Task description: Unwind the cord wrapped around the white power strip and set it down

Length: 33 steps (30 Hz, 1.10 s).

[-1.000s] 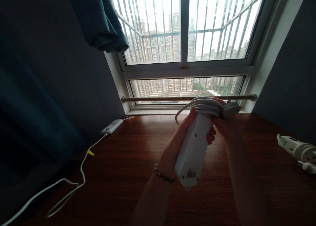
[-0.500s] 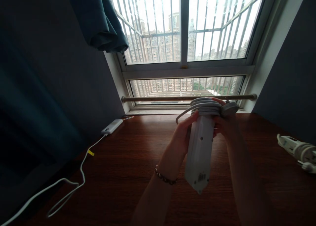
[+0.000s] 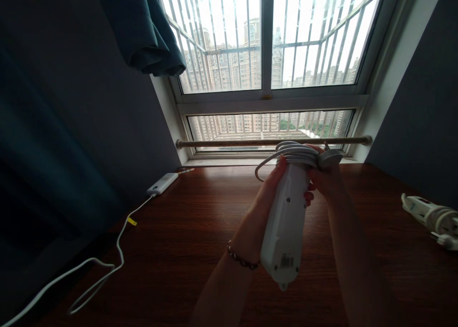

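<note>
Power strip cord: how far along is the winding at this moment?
Mostly done: several loops of the cord sit around the top of the power strip. In hand: the left hand holds the body, the right hand pins the plug against the coils. Left: a short loop hanging at left, untucked.

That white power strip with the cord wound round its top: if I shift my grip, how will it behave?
The power strip looks like rigid moulded plastic, so it should stay stiff. Its smooth shell may slip; the left hand grips only its upper part. The wound cord is springy, with one loop bulging out, so it may unwind unless the right hand pins it.
</note>
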{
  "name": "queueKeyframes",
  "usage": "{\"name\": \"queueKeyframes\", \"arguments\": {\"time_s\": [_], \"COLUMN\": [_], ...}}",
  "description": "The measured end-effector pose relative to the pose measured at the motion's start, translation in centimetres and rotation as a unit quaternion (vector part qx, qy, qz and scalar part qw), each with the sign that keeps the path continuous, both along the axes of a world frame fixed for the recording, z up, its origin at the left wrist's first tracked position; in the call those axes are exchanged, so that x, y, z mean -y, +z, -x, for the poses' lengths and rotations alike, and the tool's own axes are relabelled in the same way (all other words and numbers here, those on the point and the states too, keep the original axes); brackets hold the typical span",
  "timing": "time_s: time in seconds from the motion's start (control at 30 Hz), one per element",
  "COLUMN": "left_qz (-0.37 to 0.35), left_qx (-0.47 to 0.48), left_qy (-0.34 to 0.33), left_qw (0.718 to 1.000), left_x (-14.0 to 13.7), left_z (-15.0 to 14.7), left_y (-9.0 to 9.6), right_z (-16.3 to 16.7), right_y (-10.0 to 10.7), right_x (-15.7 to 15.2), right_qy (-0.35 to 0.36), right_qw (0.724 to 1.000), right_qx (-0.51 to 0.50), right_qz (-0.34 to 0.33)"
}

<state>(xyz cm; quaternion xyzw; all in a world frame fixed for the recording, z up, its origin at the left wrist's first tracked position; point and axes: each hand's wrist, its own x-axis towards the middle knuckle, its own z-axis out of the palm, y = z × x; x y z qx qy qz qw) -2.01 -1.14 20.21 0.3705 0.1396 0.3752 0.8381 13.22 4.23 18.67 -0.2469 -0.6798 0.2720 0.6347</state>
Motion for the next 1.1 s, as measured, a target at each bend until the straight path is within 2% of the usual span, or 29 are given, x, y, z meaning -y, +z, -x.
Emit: {"name": "queueKeyframes", "arguments": {"time_s": [0.1,0.2,0.37,0.63,0.73,0.87,1.1], "left_qz": [-0.005,-0.014,0.022,0.005,-0.021,-0.033,-0.043], "left_qx": [-0.017,-0.014,0.013,0.015,0.045,0.036,0.002], "left_qy": [-0.002,-0.020,-0.054,-0.003,0.027,0.031,0.064], "left_qw": [1.000,1.000,0.998,1.000,0.998,0.998,0.997], "left_x": [0.0,0.0,0.3,1.2,1.0,0.9,1.2], "left_z": [0.2,0.5,0.4,-0.3,-0.3,0.2,-0.1], "left_y": [0.1,0.0,-0.3,-0.1,-0.1,-0.2,0.2], "right_z": [0.0,0.0,-0.4,-0.4,-0.3,-0.5,-0.5], "right_y": [0.0,0.3,0.7,0.9,1.1,1.1,1.4], "right_x": [-0.1,0.2,0.8,1.2,1.6,1.7,2.0], "right_qy": [0.034,0.019,0.035,0.056,0.077,0.112,0.107], "right_qw": [0.999,0.999,0.999,0.997,0.995,0.991,0.992], "right_qx": [-0.031,-0.023,-0.023,-0.061,-0.048,-0.022,0.007], "right_qz": [-0.017,-0.038,-0.021,0.012,0.036,0.064,0.066]}}
